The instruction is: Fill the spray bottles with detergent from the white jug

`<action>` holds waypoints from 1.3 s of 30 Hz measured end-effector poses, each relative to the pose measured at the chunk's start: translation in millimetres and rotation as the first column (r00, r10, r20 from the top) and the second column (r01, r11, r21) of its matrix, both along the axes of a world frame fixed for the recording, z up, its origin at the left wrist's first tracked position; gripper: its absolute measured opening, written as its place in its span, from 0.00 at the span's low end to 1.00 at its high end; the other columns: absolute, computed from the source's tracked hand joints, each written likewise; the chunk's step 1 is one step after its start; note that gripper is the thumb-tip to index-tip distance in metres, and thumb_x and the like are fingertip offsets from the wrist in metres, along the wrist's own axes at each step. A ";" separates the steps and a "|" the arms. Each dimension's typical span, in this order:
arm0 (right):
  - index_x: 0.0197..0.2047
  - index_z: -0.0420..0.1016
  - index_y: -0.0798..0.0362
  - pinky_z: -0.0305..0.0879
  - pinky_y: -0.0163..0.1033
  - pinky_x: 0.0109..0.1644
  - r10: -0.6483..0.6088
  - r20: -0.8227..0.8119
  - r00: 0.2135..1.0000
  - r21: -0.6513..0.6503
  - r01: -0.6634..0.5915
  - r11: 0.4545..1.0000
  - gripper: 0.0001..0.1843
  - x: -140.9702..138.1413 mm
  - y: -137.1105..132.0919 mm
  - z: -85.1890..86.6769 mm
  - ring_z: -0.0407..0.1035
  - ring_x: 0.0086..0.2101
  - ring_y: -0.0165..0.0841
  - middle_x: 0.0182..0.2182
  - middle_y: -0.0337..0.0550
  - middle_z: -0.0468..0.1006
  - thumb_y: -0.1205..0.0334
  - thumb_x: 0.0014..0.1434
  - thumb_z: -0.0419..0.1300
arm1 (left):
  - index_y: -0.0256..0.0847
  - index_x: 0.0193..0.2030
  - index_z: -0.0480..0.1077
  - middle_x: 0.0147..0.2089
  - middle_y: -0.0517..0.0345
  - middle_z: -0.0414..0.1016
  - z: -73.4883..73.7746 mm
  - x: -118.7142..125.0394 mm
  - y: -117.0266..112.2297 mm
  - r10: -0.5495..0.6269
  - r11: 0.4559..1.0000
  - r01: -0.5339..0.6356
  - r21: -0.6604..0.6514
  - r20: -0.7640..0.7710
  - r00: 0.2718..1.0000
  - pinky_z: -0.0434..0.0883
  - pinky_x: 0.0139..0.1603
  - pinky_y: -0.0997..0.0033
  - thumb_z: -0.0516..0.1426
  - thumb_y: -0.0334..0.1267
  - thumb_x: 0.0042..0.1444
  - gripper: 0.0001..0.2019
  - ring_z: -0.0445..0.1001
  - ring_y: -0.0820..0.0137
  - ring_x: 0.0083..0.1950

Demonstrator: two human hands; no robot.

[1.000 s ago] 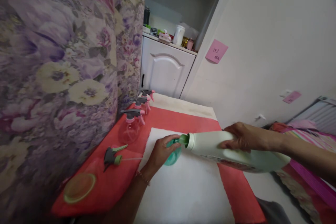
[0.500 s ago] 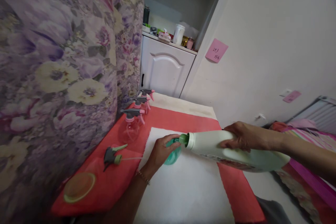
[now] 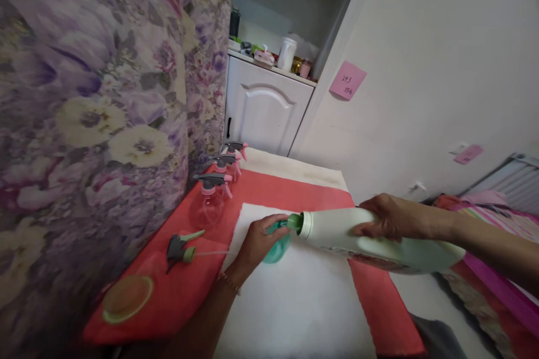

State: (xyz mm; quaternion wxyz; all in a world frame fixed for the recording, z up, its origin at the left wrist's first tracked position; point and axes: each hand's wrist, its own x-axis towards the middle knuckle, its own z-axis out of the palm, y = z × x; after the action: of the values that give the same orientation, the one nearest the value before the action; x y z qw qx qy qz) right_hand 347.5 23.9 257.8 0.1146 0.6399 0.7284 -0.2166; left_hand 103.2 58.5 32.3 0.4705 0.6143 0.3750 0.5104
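Observation:
My left hand (image 3: 257, 240) is wrapped around a small green spray bottle (image 3: 278, 247) that stands on a white cloth (image 3: 295, 303). My right hand (image 3: 389, 216) grips a large pale green jug (image 3: 379, 241), tipped on its side. The jug's green spout (image 3: 295, 222) rests at the small bottle's mouth. A loose green and grey spray head (image 3: 182, 248) with its tube lies on the red cloth (image 3: 189, 291) to the left of my left hand.
Three pink spray bottles (image 3: 213, 196) stand in a row by a flowered curtain (image 3: 92, 112). A round lid (image 3: 127, 298) lies at the near left. A white cabinet (image 3: 265, 106) with jars is behind, a white wall (image 3: 421, 67) with pink notes at right.

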 end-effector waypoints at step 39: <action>0.31 0.72 0.52 0.57 0.33 0.23 0.025 0.017 1.000 -0.002 -0.025 1.000 0.32 9.8 4.3 -3.5 0.65 0.22 0.29 0.21 0.37 0.72 0.28 0.48 0.58 | 0.43 0.45 0.77 0.48 0.57 0.82 1.8 0.6 -0.4 0.024 1.000 -0.024 -0.004 -0.016 1.000 0.71 0.51 0.68 0.61 0.41 0.52 0.13 0.77 0.62 0.50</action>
State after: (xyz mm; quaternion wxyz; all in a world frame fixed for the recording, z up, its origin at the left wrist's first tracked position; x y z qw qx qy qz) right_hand 357.3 28.1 254.3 0.1239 0.6326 0.7350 -0.2103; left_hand 103.7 58.1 34.2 0.4626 0.6129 0.3873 0.5102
